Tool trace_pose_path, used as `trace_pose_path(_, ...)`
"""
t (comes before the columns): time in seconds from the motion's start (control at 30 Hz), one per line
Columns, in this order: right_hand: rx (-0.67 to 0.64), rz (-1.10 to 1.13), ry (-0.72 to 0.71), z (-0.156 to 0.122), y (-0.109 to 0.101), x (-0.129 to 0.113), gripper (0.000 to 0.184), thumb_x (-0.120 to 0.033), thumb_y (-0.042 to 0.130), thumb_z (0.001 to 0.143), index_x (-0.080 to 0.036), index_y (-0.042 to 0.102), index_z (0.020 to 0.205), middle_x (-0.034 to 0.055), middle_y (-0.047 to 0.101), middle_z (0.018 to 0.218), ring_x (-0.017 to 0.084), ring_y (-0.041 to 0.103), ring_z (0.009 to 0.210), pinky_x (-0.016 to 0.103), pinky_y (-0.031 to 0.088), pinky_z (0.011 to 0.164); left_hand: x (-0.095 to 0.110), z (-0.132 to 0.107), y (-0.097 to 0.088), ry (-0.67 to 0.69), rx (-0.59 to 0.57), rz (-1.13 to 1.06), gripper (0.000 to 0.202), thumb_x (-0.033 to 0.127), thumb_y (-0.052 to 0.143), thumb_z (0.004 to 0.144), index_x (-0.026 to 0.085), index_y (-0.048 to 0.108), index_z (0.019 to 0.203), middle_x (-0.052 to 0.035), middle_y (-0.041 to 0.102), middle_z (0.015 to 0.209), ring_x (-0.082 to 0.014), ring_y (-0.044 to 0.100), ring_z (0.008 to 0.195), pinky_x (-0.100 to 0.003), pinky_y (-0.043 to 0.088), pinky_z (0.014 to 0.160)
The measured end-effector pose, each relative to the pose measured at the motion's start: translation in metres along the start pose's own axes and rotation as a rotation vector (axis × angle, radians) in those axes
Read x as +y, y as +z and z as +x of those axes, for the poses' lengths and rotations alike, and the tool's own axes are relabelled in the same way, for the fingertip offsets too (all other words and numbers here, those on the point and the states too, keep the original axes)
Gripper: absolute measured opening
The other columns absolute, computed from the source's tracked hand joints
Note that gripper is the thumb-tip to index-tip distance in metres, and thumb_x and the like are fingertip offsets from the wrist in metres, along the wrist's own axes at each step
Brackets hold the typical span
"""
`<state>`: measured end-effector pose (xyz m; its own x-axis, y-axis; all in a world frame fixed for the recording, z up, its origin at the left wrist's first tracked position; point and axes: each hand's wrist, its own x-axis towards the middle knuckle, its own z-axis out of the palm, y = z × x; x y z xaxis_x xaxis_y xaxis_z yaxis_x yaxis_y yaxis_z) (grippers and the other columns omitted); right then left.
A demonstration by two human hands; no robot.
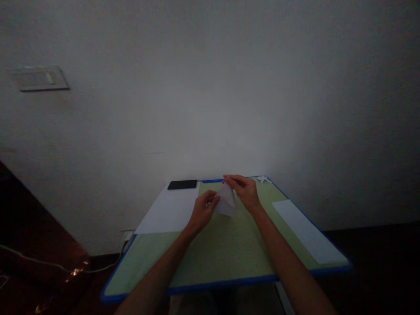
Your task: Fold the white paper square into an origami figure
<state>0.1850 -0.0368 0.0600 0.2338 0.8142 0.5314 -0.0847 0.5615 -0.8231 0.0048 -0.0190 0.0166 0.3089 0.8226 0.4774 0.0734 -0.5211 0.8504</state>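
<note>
A small folded piece of white paper [225,202] is held up above the middle of the table, its pointed end upward. My left hand [204,209] pinches its left edge between thumb and fingers. At the top point, the fingertips of my right hand [243,189] are closed on the paper. The picture is dim, so the finer folds cannot be made out.
The green table [226,258] has a blue rim and stands against a grey wall [210,96]. A white sheet [167,214] lies left, with a black phone-like slab [182,184] at its far edge. A paper strip [308,232] lies right; paper scraps [263,179] sit far right.
</note>
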Motion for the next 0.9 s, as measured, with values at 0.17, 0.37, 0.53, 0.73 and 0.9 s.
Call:
trace_pose_path(0.17, 0.010, -0.028, 0.009, -0.002, -0.002, -0.008, 0.028, -0.047, 0.085, 0.074, -0.024, 0.087, 0.090, 0.0065, 0.083, 0.088, 0.024, 0.072, 0.077, 0.032, 0.054, 0.061, 0.003, 0.000, 0.000, 0.006, -0.023, 0.006, 0.032, 0.049, 0.069, 0.092, 0.017, 0.071, 0.093, -0.0077, 0.078, 0.090, -0.0237, 0.074, 0.086, -0.031, 0.055, 0.076)
trace_pose_path(0.37, 0.046, -0.040, 0.056, -0.005, -0.002, -0.008, 0.027, -0.047, 0.084, 0.074, -0.022, 0.086, 0.086, 0.0062, 0.083, 0.085, 0.022, 0.069, 0.071, 0.029, 0.047, 0.053, 0.007, -0.001, 0.000, 0.001, -0.055, 0.005, 0.031, 0.049, 0.070, 0.091, 0.018, 0.070, 0.090, -0.0064, 0.078, 0.089, -0.0226, 0.074, 0.084, -0.029, 0.052, 0.072)
trace_pose_path(0.53, 0.083, -0.042, 0.048, -0.003, -0.003, -0.003, 0.027, -0.047, 0.083, 0.074, -0.022, 0.085, 0.083, 0.0054, 0.081, 0.081, 0.022, 0.069, 0.076, 0.030, 0.050, 0.061, 0.008, -0.001, -0.001, -0.018, -0.071, -0.004, 0.029, 0.047, 0.071, 0.090, 0.018, 0.070, 0.089, -0.0062, 0.078, 0.085, -0.0229, 0.074, 0.083, -0.028, 0.051, 0.069)
trace_pose_path(0.73, 0.154, -0.051, 0.048, 0.002, -0.004, 0.009, 0.032, -0.050, 0.081, 0.075, -0.022, 0.085, 0.089, 0.0068, 0.082, 0.090, 0.024, 0.070, 0.083, 0.032, 0.051, 0.065, 0.011, -0.003, 0.001, -0.051, -0.093, -0.051, 0.034, 0.050, 0.074, 0.088, 0.017, 0.071, 0.088, -0.0074, 0.078, 0.083, -0.0229, 0.075, 0.079, -0.027, 0.053, 0.066)
trace_pose_path(0.9, 0.155, -0.071, 0.038, 0.004, -0.004, 0.016, 0.035, -0.052, 0.083, 0.074, -0.021, 0.083, 0.088, 0.0069, 0.081, 0.092, 0.023, 0.068, 0.083, 0.032, 0.051, 0.067, 0.006, -0.003, 0.004, -0.072, -0.068, -0.088, 0.038, 0.054, 0.074, 0.087, 0.016, 0.073, 0.090, -0.0096, 0.080, 0.087, -0.0243, 0.076, 0.080, -0.030, 0.056, 0.069)
